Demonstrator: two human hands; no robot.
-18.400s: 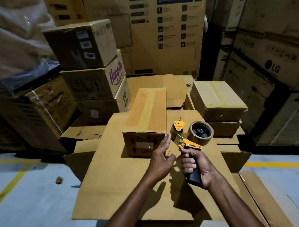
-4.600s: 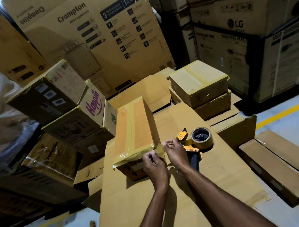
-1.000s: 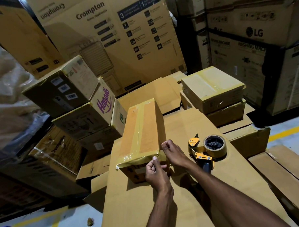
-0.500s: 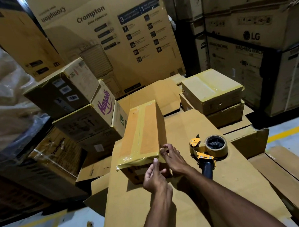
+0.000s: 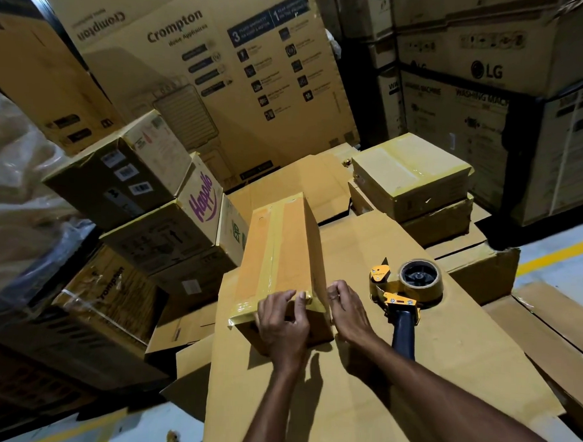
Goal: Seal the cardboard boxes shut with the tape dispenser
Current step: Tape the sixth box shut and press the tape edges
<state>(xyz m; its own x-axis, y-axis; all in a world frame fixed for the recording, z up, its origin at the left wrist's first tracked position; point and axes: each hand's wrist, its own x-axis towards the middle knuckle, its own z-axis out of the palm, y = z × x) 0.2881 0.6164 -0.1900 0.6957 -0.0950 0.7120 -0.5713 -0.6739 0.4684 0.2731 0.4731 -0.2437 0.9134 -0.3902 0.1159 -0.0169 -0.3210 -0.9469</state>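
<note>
Gripping box's [image 5: 282, 247] near edge, left hand [image 5: 284, 324] (right hand [image 5: 348, 315] touching its corner)

Dim, warm light from above. My left forearm [image 5: 268, 403] throws hard shadow on cardboard sheet [image 5: 478, 346]. Glare on taped box [image 5: 292, 241]. Frame edges bowed; left side dark, smeared.
</note>
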